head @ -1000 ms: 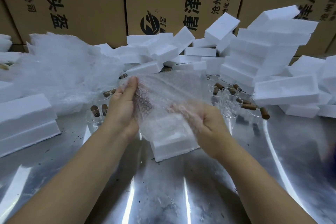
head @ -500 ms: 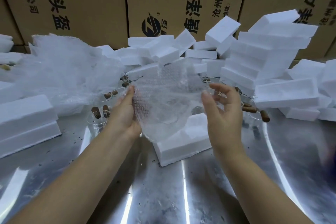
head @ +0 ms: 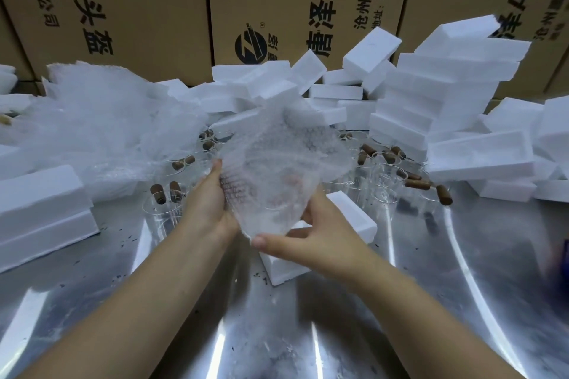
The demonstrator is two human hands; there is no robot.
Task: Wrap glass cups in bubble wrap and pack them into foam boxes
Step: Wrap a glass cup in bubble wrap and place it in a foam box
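1. Head view: left hand (head: 206,203) curled round the left edge of a bubble wrap sheet (head: 286,148), thumb lying up along that edge, gripping it.
2. Right hand (head: 320,234) cupped under and behind the same sheet, thumb stretched across the bottom tip, fingers dimly seen through the plastic, holding the bundle.
3. Inside the sheet, a glass cup (head: 269,218): only a clear rounded base showing, the rest blurred by the bubbles.
4. Bundle held in the air between both hands, above the metal table (head: 277,332), with the top of the sheet fanning open away from the camera.
5. Just below and behind the bundle, a white foam box (head: 351,218) lying on the table, partly hidden by the right hand.
6. To the left, a heap of loose bubble wrap (head: 107,132), and nearer, two stacked foam boxes (head: 40,203).
7. Behind the hands, bare glass cups (head: 388,181) standing on the table among brown corks (head: 417,184).
8. At the back right, piled foam boxes (head: 446,95) against printed cartons (head: 138,9).
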